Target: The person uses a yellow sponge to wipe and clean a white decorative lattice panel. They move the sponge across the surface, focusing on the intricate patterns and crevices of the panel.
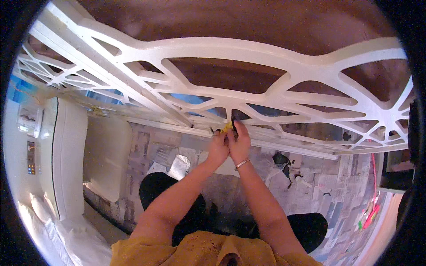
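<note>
My left hand point(219, 148) and my right hand point(240, 139) meet in front of a white lattice partition point(229, 114). Between my fingertips is a small yellow and black item point(227, 127); my fingers cover much of it, and I cannot tell what it is. It lies close to a narrow upright bar of the lattice, but whether it touches the bar is unclear. A bracelet point(242, 164) circles my right wrist.
Wood-patterned flooring point(159, 139) runs below, with a silvery sheet-like thing point(179, 166) and a black item point(282, 160) on it. A pale upholstered seat point(68, 159) stands left. At right, a red cord point(373, 173) hangs down to a red and green thing point(370, 217).
</note>
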